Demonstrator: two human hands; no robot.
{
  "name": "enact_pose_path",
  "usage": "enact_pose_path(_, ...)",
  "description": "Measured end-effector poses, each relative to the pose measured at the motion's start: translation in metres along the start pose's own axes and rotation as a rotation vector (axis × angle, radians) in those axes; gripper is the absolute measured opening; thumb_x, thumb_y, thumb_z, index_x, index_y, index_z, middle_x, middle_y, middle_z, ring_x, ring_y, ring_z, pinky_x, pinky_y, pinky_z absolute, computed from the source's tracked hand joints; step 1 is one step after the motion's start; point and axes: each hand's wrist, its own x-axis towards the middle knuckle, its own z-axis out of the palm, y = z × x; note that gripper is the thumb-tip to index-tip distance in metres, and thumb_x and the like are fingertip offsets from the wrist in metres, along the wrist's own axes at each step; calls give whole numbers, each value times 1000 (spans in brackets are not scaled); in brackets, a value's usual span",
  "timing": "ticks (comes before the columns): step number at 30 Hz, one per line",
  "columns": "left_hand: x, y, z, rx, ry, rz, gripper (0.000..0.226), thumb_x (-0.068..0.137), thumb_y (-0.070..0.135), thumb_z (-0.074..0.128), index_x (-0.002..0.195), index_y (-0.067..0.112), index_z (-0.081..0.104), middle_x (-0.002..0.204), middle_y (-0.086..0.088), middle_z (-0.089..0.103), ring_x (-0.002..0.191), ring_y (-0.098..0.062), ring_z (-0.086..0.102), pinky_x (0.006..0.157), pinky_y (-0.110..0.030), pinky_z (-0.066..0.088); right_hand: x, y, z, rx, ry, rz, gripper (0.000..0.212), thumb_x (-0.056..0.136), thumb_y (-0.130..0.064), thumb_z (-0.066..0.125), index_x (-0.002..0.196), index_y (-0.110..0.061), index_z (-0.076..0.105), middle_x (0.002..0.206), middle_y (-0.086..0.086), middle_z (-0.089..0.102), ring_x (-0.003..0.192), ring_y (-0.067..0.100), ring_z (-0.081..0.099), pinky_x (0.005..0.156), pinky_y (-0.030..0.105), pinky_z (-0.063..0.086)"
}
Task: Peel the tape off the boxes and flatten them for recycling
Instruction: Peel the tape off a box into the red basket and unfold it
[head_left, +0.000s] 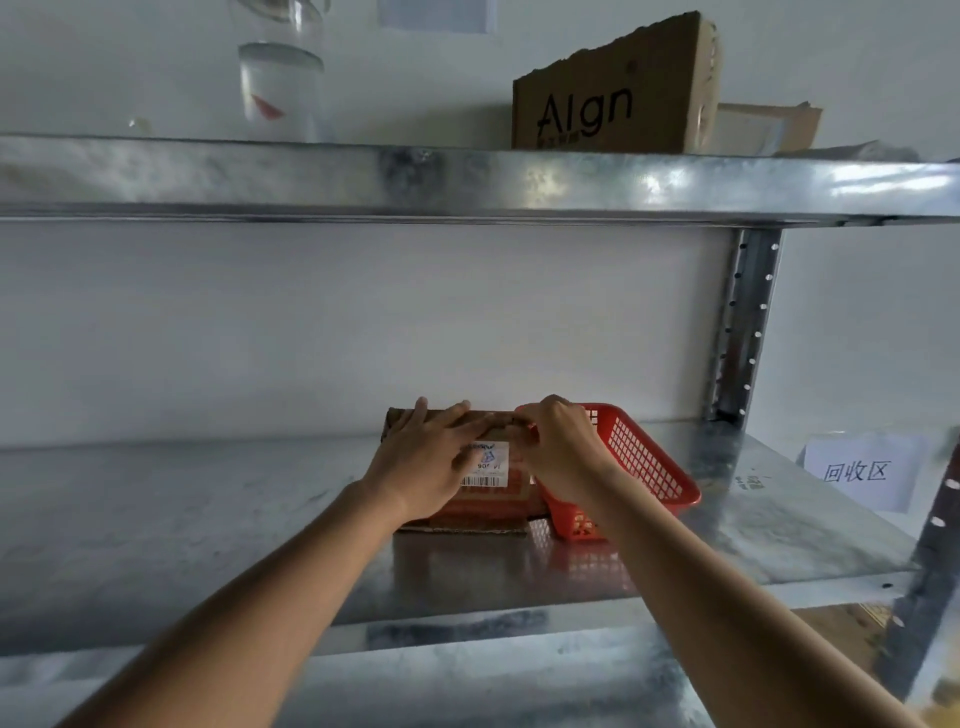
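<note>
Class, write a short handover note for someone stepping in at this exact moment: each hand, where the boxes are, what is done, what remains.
Left hand: fingers flat, pressing down on the small cardboard box on the middle shelf.
Right hand: fingers curled at the box's top right edge, apparently pinching tape; the tape itself is too small to see.
Red plastic basket sits directly right of the box.
Torn cardboard box printed "AIgn" stands on the upper shelf.
Done: nothing clearly finished.
Left: peel the tape, flatten this box, then the upper one.

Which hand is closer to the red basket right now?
Right. The right hand hovers at the red basket's near-left rim, overlapping it in view, fingers pinched at the box edge. The left hand lies flat on the box, farther left.
</note>
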Motion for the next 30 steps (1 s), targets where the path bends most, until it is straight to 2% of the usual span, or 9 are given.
enact_pose_path(4,-12,-8,-7,-232,98,-155,46,111,39,37,153,26,48,165,0,36,154,-27,30,126,-48,24,0,-7,-2,35,-17,20,18,102,-18,62,106,-6,76,96,9,73,81,21,68,67,28,57)
enact_pose_path(7,-24,-17,-10,-184,279,-311,32,110,28,43,132,17,63,139,-4,62,130,-24,57,123,-47,25,-3,-12,-2,122,-11,34,17,98,-20,70,109,-10,77,100,8,76,86,21,70,78,37,60)
enact_pose_path(10,-36,-23,-13,-206,381,-498,20,106,31,50,113,15,59,118,-8,58,101,-30,64,87,-43,52,-5,-16,3,165,0,39,16,95,-26,73,105,-14,75,98,1,76,83,13,68,68,23,56)
enact_pose_path(13,-44,-25,-17,-320,389,-584,13,103,29,55,103,16,52,102,-5,59,87,-27,62,68,-36,48,-6,-20,8,186,-10,65,25,96,-35,71,110,-15,69,98,-2,72,82,10,64,57,12,43)
enact_pose_path(17,-56,-29,-20,-371,408,-600,8,102,23,54,96,19,56,87,3,64,74,-14,59,53,-28,36,-7,-27,12,254,-1,161,21,96,-34,69,98,-13,71,82,-4,73,68,8,67,50,17,49)
enact_pose_path(19,-62,-29,-22,-403,416,-607,12,103,23,52,92,18,57,85,2,64,74,-16,61,53,-30,39,-11,-28,15,310,36,231,22,94,-27,68,75,-16,75,59,-4,70,51,5,60,42,20,45)
enact_pose_path(22,-68,-29,-28,-479,408,-640,20,104,28,48,90,15,55,85,-4,65,77,-24,67,64,-39,54,-19,-30,19,404,125,287,34,93,-26,67,60,-15,69,51,-2,66,50,13,63,46,29,46)
enact_pose_path(27,-80,-30,-33,-650,373,-670,32,102,25,51,86,-2,56,79,-15,61,84,-38,71,78,-54,62,-32,-38,23,494,219,301,42,97,-37,65,61,-14,67,52,0,65,51,13,62,51,28,46)
enact_pose_path(30,-86,-32,-36,-661,327,-596,22,95,18,64,82,0,62,85,-17,67,83,-34,71,77,-48,62,-33,-39,20,602,166,360,13,92,-28,70,84,-20,76,71,-7,75,70,13,71,66,37,62)
